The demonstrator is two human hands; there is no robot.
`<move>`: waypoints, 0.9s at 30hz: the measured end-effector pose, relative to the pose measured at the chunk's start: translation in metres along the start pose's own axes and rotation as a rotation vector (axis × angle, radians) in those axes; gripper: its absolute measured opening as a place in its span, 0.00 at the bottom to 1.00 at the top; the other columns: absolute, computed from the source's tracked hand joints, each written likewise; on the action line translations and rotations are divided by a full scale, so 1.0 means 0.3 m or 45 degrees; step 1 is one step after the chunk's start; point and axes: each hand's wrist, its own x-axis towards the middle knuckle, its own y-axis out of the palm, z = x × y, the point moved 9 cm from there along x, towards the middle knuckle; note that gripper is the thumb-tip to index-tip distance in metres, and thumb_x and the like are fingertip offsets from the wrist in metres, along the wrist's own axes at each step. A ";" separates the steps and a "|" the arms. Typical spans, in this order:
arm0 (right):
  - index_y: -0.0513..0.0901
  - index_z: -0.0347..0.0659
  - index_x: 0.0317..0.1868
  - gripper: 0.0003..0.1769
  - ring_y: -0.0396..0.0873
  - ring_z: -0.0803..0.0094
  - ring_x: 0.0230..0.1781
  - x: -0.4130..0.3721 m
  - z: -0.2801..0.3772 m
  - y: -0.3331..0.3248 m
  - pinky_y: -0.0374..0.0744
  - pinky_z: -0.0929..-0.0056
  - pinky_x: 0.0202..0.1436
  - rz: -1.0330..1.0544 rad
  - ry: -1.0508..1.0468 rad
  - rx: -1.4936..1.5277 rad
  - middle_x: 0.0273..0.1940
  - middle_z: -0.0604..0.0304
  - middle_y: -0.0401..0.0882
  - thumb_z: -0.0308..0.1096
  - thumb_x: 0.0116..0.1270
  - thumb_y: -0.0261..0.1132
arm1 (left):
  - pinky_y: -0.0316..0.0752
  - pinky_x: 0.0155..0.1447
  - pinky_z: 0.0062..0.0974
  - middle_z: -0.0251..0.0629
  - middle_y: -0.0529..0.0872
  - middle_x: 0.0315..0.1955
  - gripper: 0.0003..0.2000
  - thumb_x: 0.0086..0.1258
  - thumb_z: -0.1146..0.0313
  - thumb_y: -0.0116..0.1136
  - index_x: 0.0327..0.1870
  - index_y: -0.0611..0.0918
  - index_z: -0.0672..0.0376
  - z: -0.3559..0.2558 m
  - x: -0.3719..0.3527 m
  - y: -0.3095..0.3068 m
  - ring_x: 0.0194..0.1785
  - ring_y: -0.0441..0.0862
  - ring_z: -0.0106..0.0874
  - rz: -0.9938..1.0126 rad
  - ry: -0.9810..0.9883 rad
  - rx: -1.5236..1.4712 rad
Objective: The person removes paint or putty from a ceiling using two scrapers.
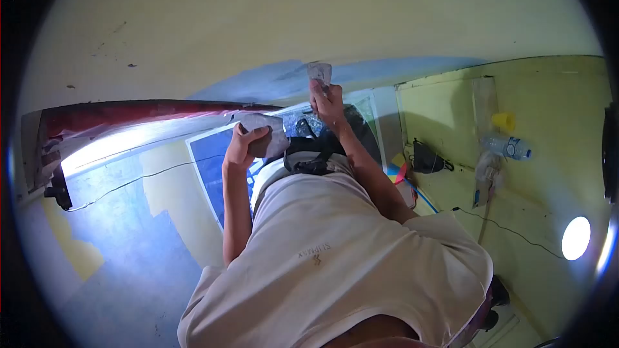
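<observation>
My right hand (pixel 329 104) grips a putty knife (pixel 319 72), its broad, smeared blade pointing away from me near the wall (pixel 361 19). A blue-grey patch (pixel 271 82) spreads over the wall on both sides of the blade. Lower and to the left, my left hand (pixel 240 148) is closed around the edge of a flat grey plate (pixel 269 134), thumb across its top face. The plate's surface looks coated and dull. Both hands are out in front of my waist, the right one farther forward.
A red strip (pixel 148 116) with plastic sheeting runs along the left, beside a bright light. Blue sheets lie below my hands. On the right are a clear bottle (pixel 506 147), a yellow cup (pixel 503 121), a dark bag (pixel 429 158), a cable and a round lamp (pixel 576 238).
</observation>
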 end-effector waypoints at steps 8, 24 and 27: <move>0.75 0.40 0.18 0.27 0.65 0.83 0.10 -0.001 -0.027 0.005 0.60 0.77 0.14 -0.008 0.023 0.048 0.11 0.70 0.67 0.46 0.74 0.61 | 0.79 0.43 0.26 0.32 0.84 0.34 0.11 0.58 0.75 0.67 0.42 0.81 0.60 0.006 0.001 -0.021 0.37 0.83 0.26 0.008 -0.014 0.082; 0.69 0.43 0.14 0.33 0.66 0.81 0.10 -0.020 -0.036 0.023 0.62 0.77 0.13 0.015 0.161 0.115 0.10 0.69 0.65 0.55 0.74 0.58 | 0.80 0.44 0.27 0.36 0.86 0.33 0.09 0.58 0.79 0.66 0.39 0.82 0.62 -0.023 0.000 -0.014 0.36 0.84 0.27 -0.025 0.031 0.001; 0.69 0.43 0.14 0.34 0.66 0.81 0.10 -0.029 0.066 0.055 0.62 0.77 0.14 0.055 0.085 0.094 0.10 0.69 0.65 0.57 0.73 0.58 | 0.80 0.42 0.27 0.37 0.86 0.33 0.09 0.58 0.78 0.67 0.38 0.82 0.63 -0.023 0.005 -0.007 0.34 0.84 0.27 -0.012 0.055 -0.021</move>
